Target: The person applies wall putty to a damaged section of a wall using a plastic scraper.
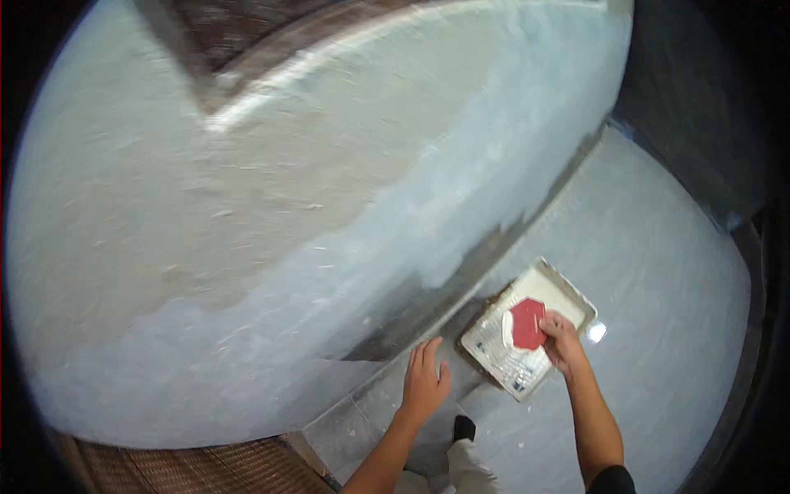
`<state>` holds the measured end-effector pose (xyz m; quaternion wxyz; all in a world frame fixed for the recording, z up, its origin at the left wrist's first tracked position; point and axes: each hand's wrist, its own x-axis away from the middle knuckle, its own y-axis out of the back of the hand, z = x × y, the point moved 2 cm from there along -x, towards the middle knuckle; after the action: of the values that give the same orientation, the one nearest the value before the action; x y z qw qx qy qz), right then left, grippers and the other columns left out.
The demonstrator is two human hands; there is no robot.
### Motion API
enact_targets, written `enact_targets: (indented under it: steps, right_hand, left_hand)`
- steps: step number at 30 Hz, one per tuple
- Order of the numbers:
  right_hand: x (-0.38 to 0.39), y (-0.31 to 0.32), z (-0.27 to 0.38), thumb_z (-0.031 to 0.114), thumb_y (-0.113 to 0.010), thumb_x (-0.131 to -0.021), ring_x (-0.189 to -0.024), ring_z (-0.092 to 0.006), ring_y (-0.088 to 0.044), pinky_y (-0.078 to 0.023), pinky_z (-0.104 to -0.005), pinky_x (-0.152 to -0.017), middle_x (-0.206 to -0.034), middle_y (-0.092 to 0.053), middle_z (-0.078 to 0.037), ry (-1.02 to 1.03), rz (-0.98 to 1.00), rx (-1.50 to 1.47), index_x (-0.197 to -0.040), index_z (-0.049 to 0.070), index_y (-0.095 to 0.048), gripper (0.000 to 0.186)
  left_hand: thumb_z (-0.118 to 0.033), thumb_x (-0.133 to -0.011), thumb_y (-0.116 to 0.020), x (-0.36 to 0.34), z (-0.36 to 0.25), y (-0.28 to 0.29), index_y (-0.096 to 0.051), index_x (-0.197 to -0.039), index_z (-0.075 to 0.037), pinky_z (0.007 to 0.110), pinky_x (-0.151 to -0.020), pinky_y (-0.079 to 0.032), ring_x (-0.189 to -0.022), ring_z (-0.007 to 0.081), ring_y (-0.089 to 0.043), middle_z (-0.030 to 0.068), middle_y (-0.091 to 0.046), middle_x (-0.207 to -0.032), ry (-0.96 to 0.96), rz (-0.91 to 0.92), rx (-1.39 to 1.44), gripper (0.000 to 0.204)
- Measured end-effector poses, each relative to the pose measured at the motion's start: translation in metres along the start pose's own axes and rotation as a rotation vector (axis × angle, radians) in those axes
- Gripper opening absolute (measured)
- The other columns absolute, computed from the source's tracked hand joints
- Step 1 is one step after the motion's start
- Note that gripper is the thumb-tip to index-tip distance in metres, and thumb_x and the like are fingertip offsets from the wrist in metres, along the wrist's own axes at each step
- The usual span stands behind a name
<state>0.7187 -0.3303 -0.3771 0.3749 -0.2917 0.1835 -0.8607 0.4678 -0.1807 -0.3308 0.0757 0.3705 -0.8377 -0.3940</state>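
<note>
A paint tray with white paint and a ribbed slope lies low beside the wall base. My right hand grips a red flat tool, with white paint along its left edge, over the tray. My left hand, left of the tray near the foot of the wall, is open with fingers extended and holds nothing.
The wall has beige upper and pale bluish lower areas, with a brown-framed opening above. Below are a grey floor, my foot and woven brown material. A dark surface stands at the right.
</note>
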Motion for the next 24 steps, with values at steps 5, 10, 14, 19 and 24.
enact_targets:
  steps: [5, 10, 14, 19, 24]
  right_hand:
    - [0.050, -0.095, 0.013, 0.005, -0.064, -0.087, -0.091, -0.0204, -0.065, -0.054, -0.0353, -0.086, -0.101, -0.065, -0.010, -0.008, 0.148, -0.155, -0.103, 0.000, -0.056, 0.018]
    - [0.093, -0.191, 0.022, 0.000, -0.060, -0.089, -0.094, -0.0205, -0.065, -0.054, -0.0358, -0.088, -0.105, -0.064, -0.010, -0.029, 0.301, -0.198, -0.106, 0.001, -0.052, 0.019]
    - [0.111, -0.248, 0.012, -0.002, -0.061, -0.087, -0.096, -0.0177, -0.063, -0.051, -0.0333, -0.089, -0.104, -0.063, -0.009, 0.048, 0.421, -0.184, -0.107, 0.003, -0.051, 0.023]
    - [0.141, -0.336, 0.007, 0.000, -0.065, -0.085, -0.090, -0.0145, -0.061, -0.049, -0.0288, -0.083, -0.097, -0.061, -0.005, 0.139, 0.468, -0.119, -0.104, 0.004, -0.051, 0.024]
    - [0.147, -0.375, -0.009, 0.001, -0.065, -0.085, -0.083, -0.0090, -0.057, -0.046, -0.0235, -0.075, -0.092, -0.060, -0.003, 0.292, 0.431, 0.046, -0.102, 0.004, -0.052, 0.021]
  left_hand:
    - [-0.006, -0.085, -0.056, 0.012, -0.018, 0.082, -0.045, -0.128, 0.001, 0.047, -0.102, -0.037, -0.118, 0.0406, -0.046, 0.0232, -0.050, -0.125, -0.035, -0.200, 0.024, 0.045]
    - [-0.006, -0.084, -0.057, 0.043, -0.019, 0.163, -0.045, -0.127, 0.002, 0.047, -0.101, -0.037, -0.116, 0.0405, -0.048, 0.0226, -0.051, -0.124, -0.003, -0.402, -0.039, 0.045]
    - [-0.006, -0.083, -0.058, 0.072, -0.014, 0.224, -0.048, -0.125, 0.002, 0.047, -0.098, -0.040, -0.114, 0.0399, -0.049, 0.0221, -0.052, -0.121, -0.004, -0.558, -0.120, 0.043]
    - [-0.006, -0.083, -0.058, 0.098, -0.010, 0.287, -0.047, -0.125, 0.002, 0.046, -0.099, -0.039, -0.114, 0.0398, -0.048, 0.0223, -0.052, -0.121, 0.012, -0.625, -0.198, 0.044]
    - [-0.004, -0.080, -0.058, 0.109, -0.016, 0.332, -0.048, -0.124, 0.003, 0.048, -0.099, -0.038, -0.114, 0.0412, -0.048, 0.0226, -0.052, -0.121, -0.072, -0.688, -0.271, 0.045]
